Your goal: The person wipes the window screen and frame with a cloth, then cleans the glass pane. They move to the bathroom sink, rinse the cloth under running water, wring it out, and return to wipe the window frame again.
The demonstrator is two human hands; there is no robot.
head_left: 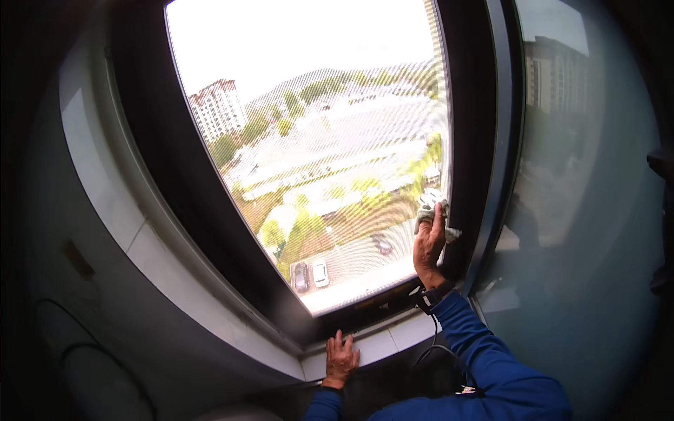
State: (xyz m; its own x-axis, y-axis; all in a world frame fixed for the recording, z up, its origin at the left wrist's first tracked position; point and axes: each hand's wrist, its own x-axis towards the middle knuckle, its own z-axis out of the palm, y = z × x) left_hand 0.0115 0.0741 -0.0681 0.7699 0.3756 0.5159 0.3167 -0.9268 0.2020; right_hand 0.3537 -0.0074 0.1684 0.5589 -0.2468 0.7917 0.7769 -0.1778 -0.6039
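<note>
My right hand [430, 249] is raised to the lower right side of the window screen [330, 161], its fingers closed round a crumpled light grey-green cloth [449, 233]. The cloth is against the mesh beside the dark window frame [469, 140]. Lower down, my left hand [341, 360] rests with fingers stretched out on the tiled sill [375, 345], close under the frame's bottom edge. Nothing shows in it. A dark band with a cable sits on my right wrist.
An open glass sash [583, 210] with a grey metal edge stands on the right. On the left is a white tiled wall edge [175, 263], with a dark cable [98, 344] hanging beyond it. Through the screen, parked cars and buildings show far below.
</note>
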